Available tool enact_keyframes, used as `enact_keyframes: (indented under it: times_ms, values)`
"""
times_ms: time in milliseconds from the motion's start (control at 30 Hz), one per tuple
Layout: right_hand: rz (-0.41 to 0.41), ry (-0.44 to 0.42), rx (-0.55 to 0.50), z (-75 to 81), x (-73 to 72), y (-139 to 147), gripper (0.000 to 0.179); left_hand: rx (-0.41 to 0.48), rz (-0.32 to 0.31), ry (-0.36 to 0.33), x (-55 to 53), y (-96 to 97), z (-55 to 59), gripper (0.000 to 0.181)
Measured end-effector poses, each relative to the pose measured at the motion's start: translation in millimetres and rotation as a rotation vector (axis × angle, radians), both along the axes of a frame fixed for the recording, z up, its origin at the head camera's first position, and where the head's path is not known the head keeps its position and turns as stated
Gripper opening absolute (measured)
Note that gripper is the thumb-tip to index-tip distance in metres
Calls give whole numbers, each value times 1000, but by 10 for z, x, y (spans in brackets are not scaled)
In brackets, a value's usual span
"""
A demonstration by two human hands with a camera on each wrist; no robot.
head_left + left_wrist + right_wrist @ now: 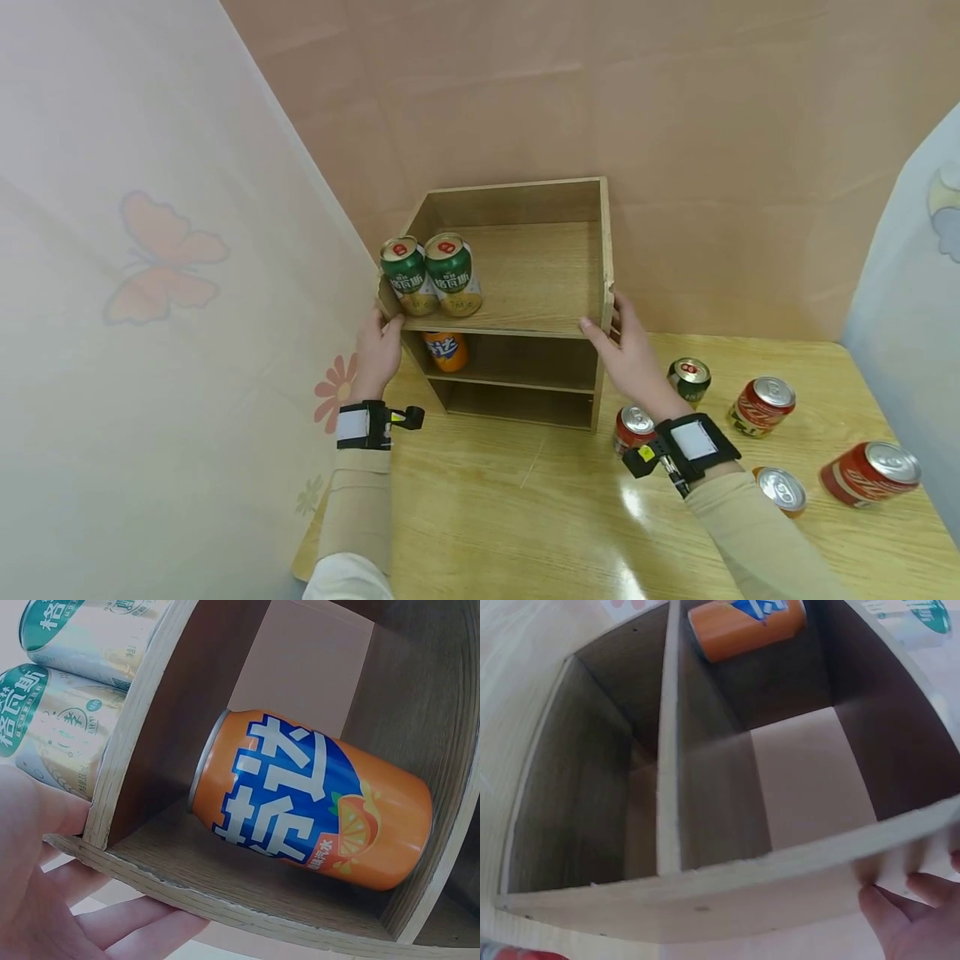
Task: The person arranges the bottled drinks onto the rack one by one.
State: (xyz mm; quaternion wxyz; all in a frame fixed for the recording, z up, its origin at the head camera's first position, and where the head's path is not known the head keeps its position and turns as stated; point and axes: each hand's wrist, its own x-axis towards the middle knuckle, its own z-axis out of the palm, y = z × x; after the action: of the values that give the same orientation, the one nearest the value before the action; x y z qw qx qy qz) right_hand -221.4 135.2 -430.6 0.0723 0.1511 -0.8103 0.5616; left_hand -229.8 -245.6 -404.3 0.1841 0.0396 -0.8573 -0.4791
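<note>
A small wooden shelf (536, 275) stands against the back wall, with an upper tier and two compartments below. My left hand (380, 350) grips its left side, thumb at the front edge by the upper board and fingers along the outer panel. On the opposite side, my right hand (633, 362) holds the right panel, its thumb over the front of the upper board. Two green-and-gold drink cans (453, 279) stand side by side at the upper tier's left front. An orange soda can (322, 802) with a blue label stands in the middle compartment, near its left side.
Right of the shelf on the wooden table (480, 500) are a green can (690, 382), several red cans (761, 408) and a can with an orange side (782, 490), partly behind my right forearm. A pale partition (187, 433) rises close on the left, another (907, 317) on the right.
</note>
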Motion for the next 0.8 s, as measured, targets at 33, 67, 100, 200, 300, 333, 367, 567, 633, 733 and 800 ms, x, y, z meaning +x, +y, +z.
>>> enact_keyframes:
  times_ms: [33,67,100,200,300,333,367,567,633,733,800]
  values:
    - [1,-12,13,21,2,21,80,-2,1,-3,0,-1,1,31]
    - [2,-28,27,48,12,41,82,-2,1,-6,1,-1,2,31]
    - [-2,-47,46,76,22,62,84,-2,2,-8,3,-1,4,32]
    - [-9,-98,101,158,51,123,89,-6,1,-8,3,1,10,33]
    - [3,-129,134,218,85,190,92,-8,1,-6,5,1,19,34]
    - [10,-130,142,229,94,215,91,-10,0,-5,4,1,21,34]
    - [17,-124,146,236,101,238,89,-10,0,-4,5,0,21,35]
    - [27,-63,224,247,177,359,72,-11,-10,2,6,-11,17,35]
    - [24,-69,279,225,217,394,71,-15,-12,2,4,-15,13,35]
    - [10,-104,366,144,272,436,72,-20,-12,0,6,-18,9,35]
    - [15,-145,405,55,298,453,73,-23,-15,-3,6,-22,5,35]
